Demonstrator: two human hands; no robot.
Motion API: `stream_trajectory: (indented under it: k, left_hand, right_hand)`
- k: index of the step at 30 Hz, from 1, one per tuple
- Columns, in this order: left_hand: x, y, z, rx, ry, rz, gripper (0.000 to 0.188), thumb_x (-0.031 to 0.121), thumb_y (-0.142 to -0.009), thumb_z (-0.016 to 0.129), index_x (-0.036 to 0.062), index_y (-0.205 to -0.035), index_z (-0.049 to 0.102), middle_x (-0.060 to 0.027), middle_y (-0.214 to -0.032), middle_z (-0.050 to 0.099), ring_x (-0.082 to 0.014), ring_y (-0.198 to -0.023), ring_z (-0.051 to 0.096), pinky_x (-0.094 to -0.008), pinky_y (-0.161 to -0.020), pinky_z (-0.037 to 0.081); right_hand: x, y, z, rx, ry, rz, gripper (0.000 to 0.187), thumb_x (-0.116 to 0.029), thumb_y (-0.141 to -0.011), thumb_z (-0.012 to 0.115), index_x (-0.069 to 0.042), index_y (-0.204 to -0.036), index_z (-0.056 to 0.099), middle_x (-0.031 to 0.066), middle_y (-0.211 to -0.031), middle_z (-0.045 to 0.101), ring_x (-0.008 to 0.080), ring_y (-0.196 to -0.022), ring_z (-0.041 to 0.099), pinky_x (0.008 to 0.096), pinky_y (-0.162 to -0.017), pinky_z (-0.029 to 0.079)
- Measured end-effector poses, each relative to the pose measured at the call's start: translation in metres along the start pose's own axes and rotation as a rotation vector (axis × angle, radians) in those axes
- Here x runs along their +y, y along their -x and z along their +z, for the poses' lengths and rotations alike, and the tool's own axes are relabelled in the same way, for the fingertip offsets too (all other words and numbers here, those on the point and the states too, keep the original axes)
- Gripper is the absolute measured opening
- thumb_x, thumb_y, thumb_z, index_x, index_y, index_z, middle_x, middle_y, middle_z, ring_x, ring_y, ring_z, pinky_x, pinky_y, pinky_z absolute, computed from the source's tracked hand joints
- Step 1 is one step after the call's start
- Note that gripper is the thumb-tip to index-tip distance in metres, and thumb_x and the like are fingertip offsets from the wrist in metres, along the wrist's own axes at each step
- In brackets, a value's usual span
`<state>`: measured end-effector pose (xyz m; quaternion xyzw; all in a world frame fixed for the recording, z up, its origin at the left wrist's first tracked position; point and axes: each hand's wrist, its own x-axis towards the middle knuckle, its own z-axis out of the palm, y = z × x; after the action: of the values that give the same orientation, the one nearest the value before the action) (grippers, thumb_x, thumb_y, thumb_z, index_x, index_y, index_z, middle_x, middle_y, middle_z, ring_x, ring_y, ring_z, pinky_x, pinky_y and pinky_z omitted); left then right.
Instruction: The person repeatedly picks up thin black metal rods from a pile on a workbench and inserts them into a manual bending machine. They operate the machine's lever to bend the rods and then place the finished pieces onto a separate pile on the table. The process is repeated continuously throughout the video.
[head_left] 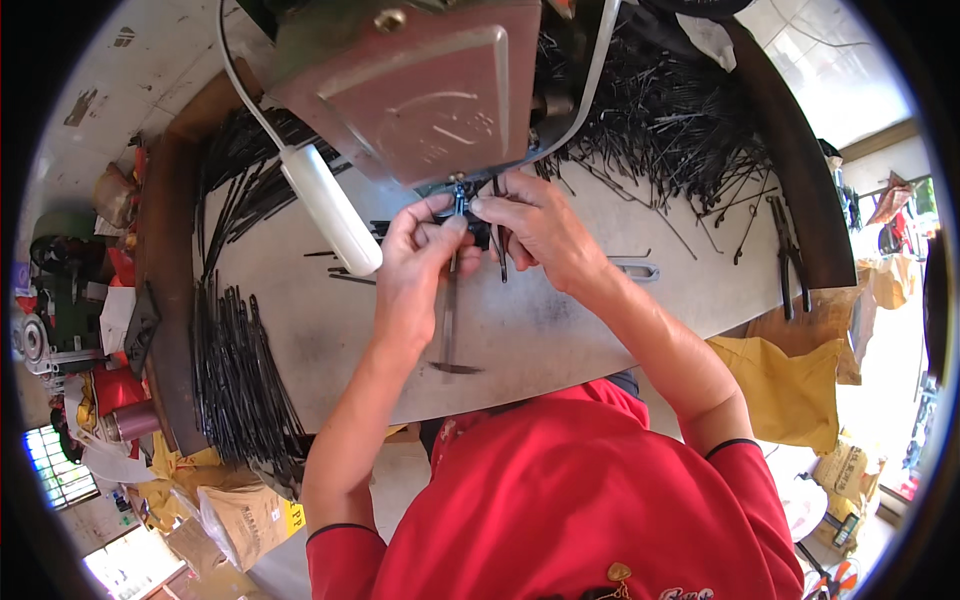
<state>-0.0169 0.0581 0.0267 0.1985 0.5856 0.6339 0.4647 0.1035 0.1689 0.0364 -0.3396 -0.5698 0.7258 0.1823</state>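
Just under the reddish-brown machine head (420,110), my two hands meet with fingers closed. My left hand (412,250) pinches a slim, shiny metal piece (460,203) between thumb and forefinger, right at the machine's lower tip. My right hand (540,225) grips a dark metal rod (502,262), whose end sticks out below the fingers. Its thumb and forefinger are close to the left hand's piece. My fingers partly hide both parts. A thin T-shaped metal piece (455,369) extends over the table toward me, below my left hand.
A white lamp (335,215) hangs beside my left hand. Black rods (240,380) are heaped at the left, with a tangled pile (670,120) at the far right. Pliers-like tool (788,255) lies near the table's raised right edge. Yellow cloth (785,385) hangs at the right.
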Motion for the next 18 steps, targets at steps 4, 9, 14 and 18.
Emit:
stream_trajectory:
  k: [4, 9, 14, 18]
  left_hand:
    - [-0.006, 0.034, 0.0, -0.094, 0.068, -0.139, 0.031, 0.015, -0.092, 0.06, 0.0007, -0.118, 0.048, -0.0062, -0.089, 0.062, -0.0135, -0.075, 0.063, -0.0272, -0.067, 0.053]
    - [-0.007, 0.032, -0.008, -0.146, 0.108, -0.16, 0.032, 0.016, -0.093, 0.06, 0.0013, -0.118, 0.048, -0.0077, -0.094, 0.063, -0.0145, -0.076, 0.065, -0.0293, -0.068, 0.055]
    - [-0.008, 0.033, -0.008, -0.124, 0.171, -0.183, 0.033, 0.016, -0.092, 0.06, 0.0014, -0.119, 0.047, -0.0087, -0.093, 0.063, -0.0155, -0.076, 0.065, -0.0286, -0.067, 0.055]
    - [-0.003, 0.042, 0.002, -0.056, 0.077, -0.095, 0.037, 0.017, -0.092, 0.061, 0.0012, -0.122, 0.047, -0.0073, -0.091, 0.062, -0.0143, -0.075, 0.063, -0.0269, -0.066, 0.053]
  right_hand:
    - [0.011, 0.009, 0.005, 0.024, -0.05, -0.053, 0.022, -0.016, -0.087, 0.061, 0.002, -0.098, 0.058, 0.0066, -0.073, 0.06, 0.0112, -0.052, 0.058, 0.0231, -0.046, 0.043]
    - [0.01, 0.012, 0.007, -0.025, -0.097, -0.009, 0.031, -0.02, -0.089, 0.062, 0.003, -0.109, 0.056, 0.0059, -0.077, 0.062, 0.0107, -0.059, 0.061, 0.0224, -0.053, 0.047]
    - [0.014, 0.012, 0.006, -0.103, -0.148, 0.002, 0.035, -0.022, -0.089, 0.064, 0.003, -0.112, 0.057, 0.0044, -0.077, 0.062, 0.0093, -0.061, 0.061, 0.0214, -0.056, 0.048]
    - [0.013, 0.008, 0.003, -0.126, -0.171, 0.021, 0.032, -0.022, -0.087, 0.067, 0.002, -0.107, 0.059, 0.0046, -0.074, 0.063, 0.0092, -0.061, 0.061, 0.0208, -0.056, 0.047]
